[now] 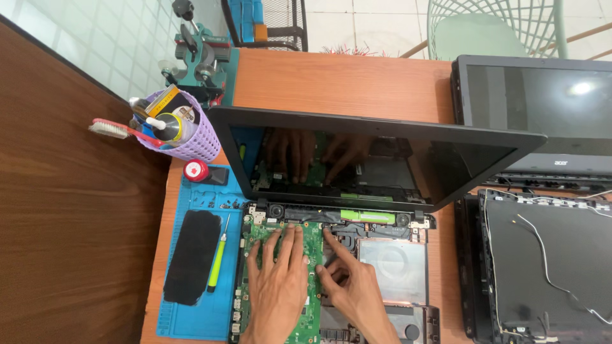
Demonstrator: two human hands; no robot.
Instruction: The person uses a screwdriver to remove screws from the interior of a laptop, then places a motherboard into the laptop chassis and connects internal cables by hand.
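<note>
Pressing left hand [278, 280] flat, fingers spread, on green circuit board [310, 239] inside opened laptop base [392, 264]. Right hand [352, 286] pinching near board's edge, contents hidden. Seating or freeing board; calling for gentle, even pressure.

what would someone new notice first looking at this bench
The eye lands first on the opened laptop at the centre of the wooden table, its green circuit board bare, with the left hand flat on the board and the right hand pressing beside it. Both hands are mirrored in the tilted dark screen above. To the left, a blue mat carries a yellow-green screwdriver, and a purple basket holds a toothbrush.
</note>
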